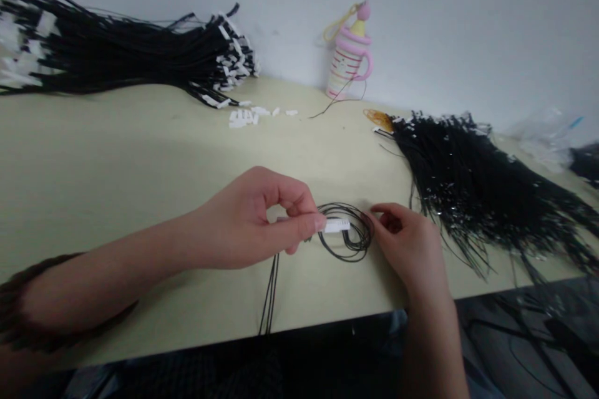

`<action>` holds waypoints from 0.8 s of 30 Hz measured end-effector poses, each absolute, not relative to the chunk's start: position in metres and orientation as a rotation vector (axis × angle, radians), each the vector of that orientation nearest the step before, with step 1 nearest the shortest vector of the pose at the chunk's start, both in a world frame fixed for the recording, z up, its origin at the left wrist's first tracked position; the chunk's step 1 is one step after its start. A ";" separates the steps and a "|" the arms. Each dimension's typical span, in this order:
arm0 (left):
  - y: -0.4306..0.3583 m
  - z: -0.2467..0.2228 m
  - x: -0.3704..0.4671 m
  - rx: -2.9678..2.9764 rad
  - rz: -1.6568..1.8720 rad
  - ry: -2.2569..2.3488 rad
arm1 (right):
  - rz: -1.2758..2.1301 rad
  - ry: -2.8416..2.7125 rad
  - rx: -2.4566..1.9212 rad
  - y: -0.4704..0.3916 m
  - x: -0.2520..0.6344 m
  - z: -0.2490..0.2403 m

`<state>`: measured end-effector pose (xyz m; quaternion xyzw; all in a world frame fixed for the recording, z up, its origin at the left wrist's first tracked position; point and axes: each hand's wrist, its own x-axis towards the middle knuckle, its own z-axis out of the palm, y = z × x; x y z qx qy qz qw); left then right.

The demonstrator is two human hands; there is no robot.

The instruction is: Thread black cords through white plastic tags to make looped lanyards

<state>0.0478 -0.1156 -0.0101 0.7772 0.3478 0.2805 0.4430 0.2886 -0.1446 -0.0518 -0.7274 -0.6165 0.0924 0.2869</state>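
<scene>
My left hand pinches a white connector between thumb and fingers. Around and behind the connector lies a loose coil of thin black cable, in the middle of the view. Several black strands hang down below my left hand to the table's front edge. At the coil's right side is my right hand, its thumb and index fingertips close together at the cable; the other fingers are curled and partly hidden.
On the pale table, a big bundle of black cables lies back left, near small white pieces. A pink and white cup-shaped item stands by the wall. More black cables and a clear plastic bag lie right.
</scene>
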 end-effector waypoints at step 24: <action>-0.104 -0.032 0.057 1.458 0.826 1.247 | 0.662 -1.918 -1.337 -0.176 0.190 -0.054</action>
